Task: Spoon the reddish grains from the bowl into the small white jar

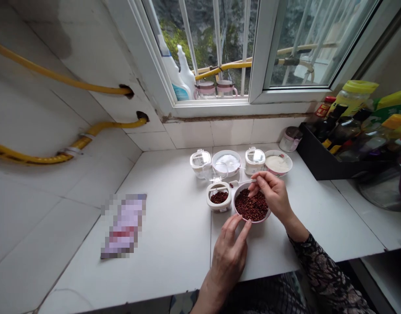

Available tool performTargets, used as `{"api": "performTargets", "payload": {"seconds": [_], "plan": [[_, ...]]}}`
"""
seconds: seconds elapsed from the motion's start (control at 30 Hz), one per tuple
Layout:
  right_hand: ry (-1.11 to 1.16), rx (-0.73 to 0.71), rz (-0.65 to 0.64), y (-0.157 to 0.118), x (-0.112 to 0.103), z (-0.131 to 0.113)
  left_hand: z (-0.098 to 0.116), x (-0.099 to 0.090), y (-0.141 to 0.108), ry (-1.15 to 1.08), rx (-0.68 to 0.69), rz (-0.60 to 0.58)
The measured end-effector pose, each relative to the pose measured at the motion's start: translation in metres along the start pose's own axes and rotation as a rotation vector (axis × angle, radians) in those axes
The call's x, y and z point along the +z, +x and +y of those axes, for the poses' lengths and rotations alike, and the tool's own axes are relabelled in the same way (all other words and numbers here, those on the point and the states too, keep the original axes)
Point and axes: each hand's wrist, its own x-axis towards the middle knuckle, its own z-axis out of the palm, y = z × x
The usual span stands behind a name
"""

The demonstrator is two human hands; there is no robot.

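Note:
My right hand [273, 192] pinches the thin handle of a small white spoon [244, 182]. The spoon's scoop end, with a few dark red bits on it, is over the gap between the bowl and a small jar. Beneath that hand stands a round bowl [261, 221] of dark red Sichuan peppercorns [251, 206]. My left hand [229, 248] holds the bowl's near rim with its fingertips. Just left of the bowl is the small white seasoning jar [219, 208], its clear lid [215, 171] raised and peppercorns inside.
Behind are a bowl of white granules [226, 162], a bowl of cream-coloured powder [278, 164] and two lidded jars [200, 160]. A blurred purple packet [125, 226] lies left on the white counter [174, 244]. A black box [327, 161] of bottles stands right.

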Motion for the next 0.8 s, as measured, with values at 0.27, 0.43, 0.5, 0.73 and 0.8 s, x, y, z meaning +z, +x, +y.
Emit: {"api": "performTargets", "payload": {"seconds": [0.27,0.43,0.5,0.73,0.8], "plan": [[-0.473,-0.575,-0.223,-0.012,0.019,0.000,-0.001,0.001,-0.001,0.006,-0.006,0.030],[-0.304,-0.245,-0.103,-0.005,-0.001,-0.002,0.000,0.001,0.000,-0.006,-0.008,0.017],[-0.264,-0.126,-0.098,-0.002,-0.011,-0.002,0.000,0.000,0.000,-0.008,-0.008,0.012],[-0.403,0.018,-0.182,0.000,-0.013,0.007,0.001,-0.001,0.001,-0.008,-0.011,0.003],[-0.366,0.043,-0.189,-0.002,-0.008,0.009,0.001,-0.001,0.001,-0.005,-0.009,0.004]]}}
